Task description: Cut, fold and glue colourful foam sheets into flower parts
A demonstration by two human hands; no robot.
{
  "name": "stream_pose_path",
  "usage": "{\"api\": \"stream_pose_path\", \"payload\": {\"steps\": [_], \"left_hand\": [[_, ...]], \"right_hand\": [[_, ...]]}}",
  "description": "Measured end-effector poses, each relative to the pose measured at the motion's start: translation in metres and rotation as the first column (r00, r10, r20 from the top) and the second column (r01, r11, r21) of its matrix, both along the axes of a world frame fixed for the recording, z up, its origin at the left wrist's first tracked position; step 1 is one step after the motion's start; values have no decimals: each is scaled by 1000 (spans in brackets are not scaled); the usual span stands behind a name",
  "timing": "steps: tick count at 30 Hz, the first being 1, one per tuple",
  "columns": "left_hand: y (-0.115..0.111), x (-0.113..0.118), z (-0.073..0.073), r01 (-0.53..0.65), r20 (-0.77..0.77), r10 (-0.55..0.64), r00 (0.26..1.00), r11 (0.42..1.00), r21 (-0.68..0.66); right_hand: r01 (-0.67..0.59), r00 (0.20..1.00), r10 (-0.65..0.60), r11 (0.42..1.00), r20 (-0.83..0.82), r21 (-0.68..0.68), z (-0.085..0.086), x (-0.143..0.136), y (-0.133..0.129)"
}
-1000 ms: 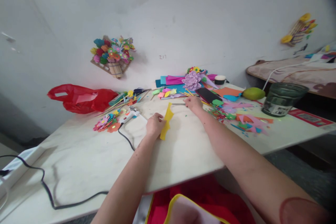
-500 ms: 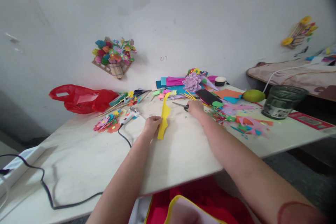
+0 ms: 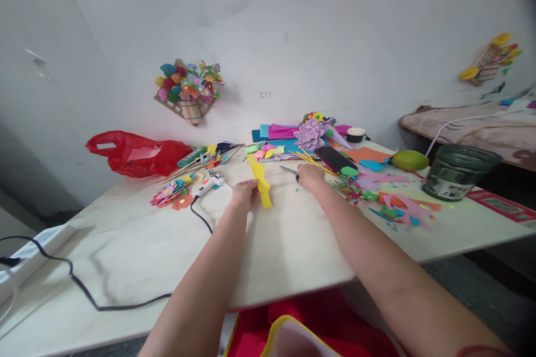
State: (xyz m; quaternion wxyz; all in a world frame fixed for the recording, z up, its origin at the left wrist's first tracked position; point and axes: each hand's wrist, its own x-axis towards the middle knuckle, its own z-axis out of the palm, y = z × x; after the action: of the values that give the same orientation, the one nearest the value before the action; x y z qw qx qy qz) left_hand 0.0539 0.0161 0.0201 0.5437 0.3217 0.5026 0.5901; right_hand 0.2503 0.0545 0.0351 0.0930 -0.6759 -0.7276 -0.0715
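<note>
My left hand (image 3: 245, 194) is closed on a yellow strip of craft foam or paper (image 3: 262, 181), pinching it near the middle of its length. The strip has an uneven cut edge and stands at a slant above the table. To the right, my right hand (image 3: 311, 177) is wrapped round the handles of a pair of scissors (image 3: 290, 169). The blades point left, toward the yellow strip but apart from it. My fingers hide most of the handles.
Left of my hands lie a glue gun (image 3: 209, 183), foam flowers (image 3: 173, 192) and a red plastic bag (image 3: 138, 154). A phone (image 3: 335, 160), coloured scraps (image 3: 397, 206), a green-yellow fruit (image 3: 410, 160) and a glass jar (image 3: 458, 173) are on the right. A black cord (image 3: 125, 307) crosses the table's left side.
My left hand has turned the yellow strip, so its top now leans left and its lower end lies to the right. The right hand still holds the scissors in nearly the same place.
</note>
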Motion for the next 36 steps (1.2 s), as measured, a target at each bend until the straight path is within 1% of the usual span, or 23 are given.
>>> {"api": "stream_pose_path", "payload": {"steps": [3, 5, 6, 7, 8, 10, 11, 13, 15, 17, 19, 21, 24, 27, 29, 32, 34, 36], "left_hand": [[5, 4, -3, -86, 122, 78, 989, 995, 58], [8, 4, -3, -134, 202, 118, 972, 989, 65], [10, 4, -2, -167, 242, 148, 959, 984, 59], [11, 5, -1, -200, 279, 178, 944, 978, 52], [12, 5, 0, -232, 310, 207, 928, 972, 45], [13, 7, 1, -278, 350, 248, 903, 960, 37], [13, 9, 1, -293, 358, 260, 897, 955, 40], [11, 12, 0, -309, 358, 266, 895, 948, 69], [9, 16, -2, -305, 335, 248, 909, 944, 129], [6, 18, -5, -273, 295, 210, 932, 943, 191], [5, 18, -8, -252, 255, 193, 948, 942, 223], [5, 18, -9, -253, 239, 198, 951, 940, 229], [5, 16, -9, -282, 264, 220, 939, 932, 226], [2, 16, -9, -293, 277, 226, 934, 928, 230], [1, 16, -10, -246, 261, 178, 949, 934, 259], [-1, 15, -13, -130, 203, 70, 977, 945, 300], [-1, 15, -15, -89, 168, 38, 985, 948, 306], [0, 14, -17, -81, 154, 35, 987, 948, 308]], "right_hand": [[13, 994, -14, 1000, -105, -11, 1, 1, 0], [-18, 969, 13, 1000, -245, -16, 0, 0, 2], [-50, 938, 37, 998, -344, -29, -1, -2, 2], [-91, 885, 56, 995, -463, -52, -2, -5, 2], [-141, 808, 67, 987, -585, -82, -2, -7, 1], [-243, 590, 31, 959, -807, -142, -3, -14, -1], [-285, 493, 9, 947, -870, -151, -2, -16, -3], [-351, 347, -13, 925, -938, -143, -1, -21, -6], [-403, 262, -18, 907, -965, -126, 0, -24, -9], [-436, 236, -14, 892, -972, -119, 1, -26, -13], [-454, 241, -6, 883, -971, -118, 1, -30, -16], [-465, 237, 16, 880, -971, -99, 2, -33, -18], [-477, 196, 56, 877, -979, -45, 2, -37, -20], [-472, 165, 64, 882, -984, -22, 1, -39, -19], [-470, 160, 61, 882, -985, -22, 1, -38, -18], [-489, 161, 65, 872, -985, -23, 1, -37, -18], [-502, 163, 66, 865, -984, -26, 2, -37, -19], [-512, 170, 69, 858, -983, -28, 3, -36, -21]]}}
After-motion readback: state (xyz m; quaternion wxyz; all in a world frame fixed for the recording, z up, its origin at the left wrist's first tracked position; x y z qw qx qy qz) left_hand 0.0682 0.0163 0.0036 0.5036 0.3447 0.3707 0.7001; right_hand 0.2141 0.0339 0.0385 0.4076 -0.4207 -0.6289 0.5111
